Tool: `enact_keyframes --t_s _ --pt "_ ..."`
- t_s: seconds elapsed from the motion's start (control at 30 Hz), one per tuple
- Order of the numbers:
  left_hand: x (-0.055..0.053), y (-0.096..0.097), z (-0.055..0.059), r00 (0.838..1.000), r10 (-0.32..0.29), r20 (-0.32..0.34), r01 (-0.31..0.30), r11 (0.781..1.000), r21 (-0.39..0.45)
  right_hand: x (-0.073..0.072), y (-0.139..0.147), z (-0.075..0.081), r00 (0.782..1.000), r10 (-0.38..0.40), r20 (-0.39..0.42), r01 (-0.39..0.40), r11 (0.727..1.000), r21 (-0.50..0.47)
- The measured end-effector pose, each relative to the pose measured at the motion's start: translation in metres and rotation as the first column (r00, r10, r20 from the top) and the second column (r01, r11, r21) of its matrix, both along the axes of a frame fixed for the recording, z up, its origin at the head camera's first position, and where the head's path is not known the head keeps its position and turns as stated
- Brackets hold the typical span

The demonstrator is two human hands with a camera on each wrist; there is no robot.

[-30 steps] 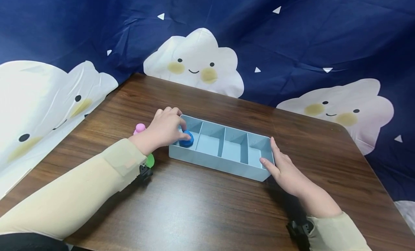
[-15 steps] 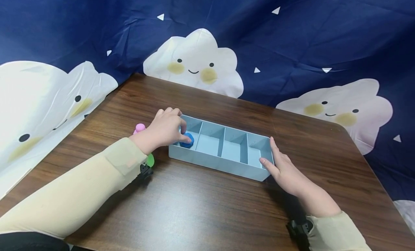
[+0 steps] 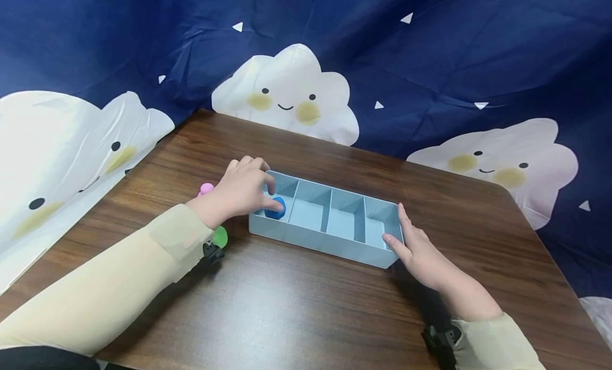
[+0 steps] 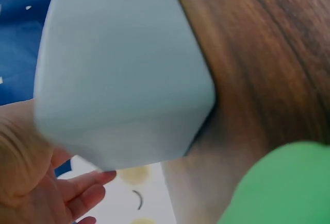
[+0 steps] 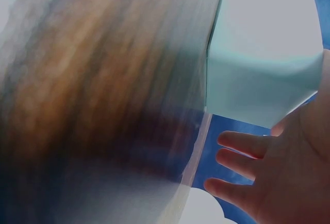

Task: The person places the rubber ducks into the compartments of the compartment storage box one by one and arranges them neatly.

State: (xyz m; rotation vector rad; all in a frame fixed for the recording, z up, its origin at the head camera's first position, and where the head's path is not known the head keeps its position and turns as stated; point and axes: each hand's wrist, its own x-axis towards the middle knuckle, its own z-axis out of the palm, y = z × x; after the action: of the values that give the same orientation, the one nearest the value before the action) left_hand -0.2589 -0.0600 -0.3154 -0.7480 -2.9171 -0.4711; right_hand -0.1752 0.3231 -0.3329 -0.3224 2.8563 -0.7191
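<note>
A light blue divided box (image 3: 320,245) with several compartments in a row lies on the wooden table. In its leftmost compartment sits a small rounded blue piece (image 3: 275,208). My left hand (image 3: 244,192) reaches over that end, thumb overlapping the blue piece and index finger apart from it; the other fingers lie over the outer end. At the opposite end my right hand (image 3: 421,253) holds the box, thumb over the front rim and fingers along the outer end wall. The right wrist view shows three of its fingers (image 5: 240,144) extended past the box's end.
Partly hidden by the left forearm are a pink knobbed piece (image 3: 206,189) and a green rounded piece (image 3: 220,236), both on the table (image 3: 296,311) left of the box. A dark blue curtain (image 3: 373,51) with smiling clouds hangs behind the table.
The blue piece has settled slightly lower in the leftmost compartment, and the left index finger and thumb have parted around it. The right hand and the box stay put.
</note>
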Motion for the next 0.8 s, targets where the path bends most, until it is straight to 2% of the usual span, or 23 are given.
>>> enact_keyframes --t_s 0.23,0.33,0.47,0.7,0.8 --pt "0.007 -0.028 0.014 0.998 0.031 -0.046 -0.024 0.989 0.145 0.001 -0.001 0.0 1.0 -0.012 0.016 0.012 1.0 -0.001" --pt "0.008 -0.045 0.016 0.998 0.049 -0.046 -0.039 0.981 0.19 0.001 -0.001 0.0 1.0 -0.014 0.01 0.014 1.0 0.0" --pt "0.009 -0.064 0.01 0.998 0.068 -0.013 -0.064 0.973 0.22 0.0 0.001 0.0 1.0 -0.008 0.0 0.008 1.0 -0.007" --pt "0.011 -0.098 -0.007 0.99 0.131 0.053 -0.139 0.969 0.202 0.0 0.001 -0.002 1.0 -0.004 0.006 0.004 1.0 -0.022" --pt "0.011 -0.111 -0.014 0.988 0.139 0.062 -0.149 0.966 0.212 0.0 0.0 -0.002 1.0 -0.004 0.007 0.004 1.0 -0.02"
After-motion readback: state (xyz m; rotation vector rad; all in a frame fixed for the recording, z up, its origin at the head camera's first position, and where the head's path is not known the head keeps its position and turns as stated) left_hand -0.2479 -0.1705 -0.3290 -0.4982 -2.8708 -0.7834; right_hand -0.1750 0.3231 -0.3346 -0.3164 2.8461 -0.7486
